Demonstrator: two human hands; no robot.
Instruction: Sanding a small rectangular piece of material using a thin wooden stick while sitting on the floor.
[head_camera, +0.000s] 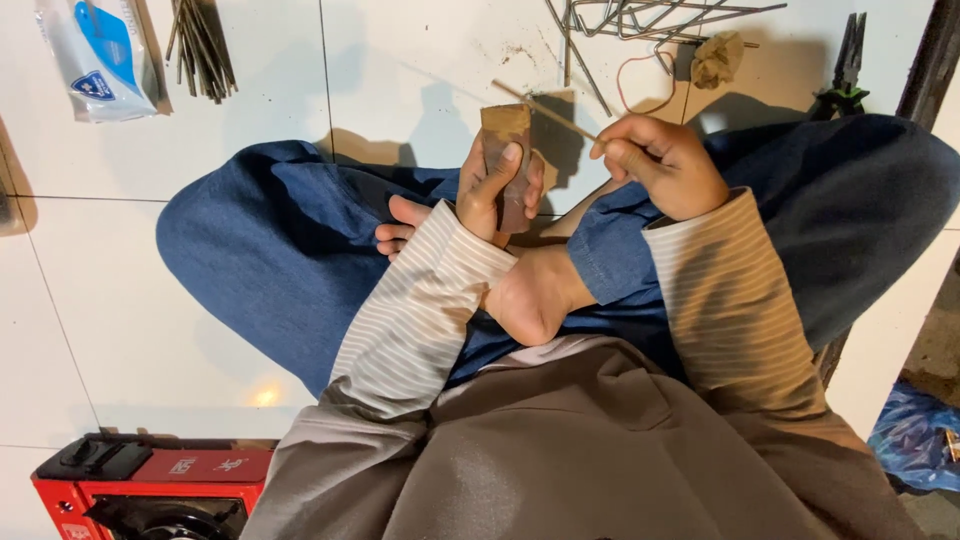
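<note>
I sit cross-legged on white floor tiles in blue trousers. My left hand (492, 183) grips a small brown rectangular block (507, 128), held upright over my lap, with the thumb lying across its face. My right hand (665, 163) pinches a thin pale stick (545, 107) whose far end slants up and left across the top of the block. The two hands are close together, the stick touching or just above the block's upper edge.
A pile of thin metal rods (640, 20) lies at the top, another bundle of rods (201, 48) at top left beside a blue-and-white packet (95, 55). Pliers with green handles (846, 70) lie top right, a crumpled tan wad (717, 58) close by. A red portable stove (150, 487) stands bottom left.
</note>
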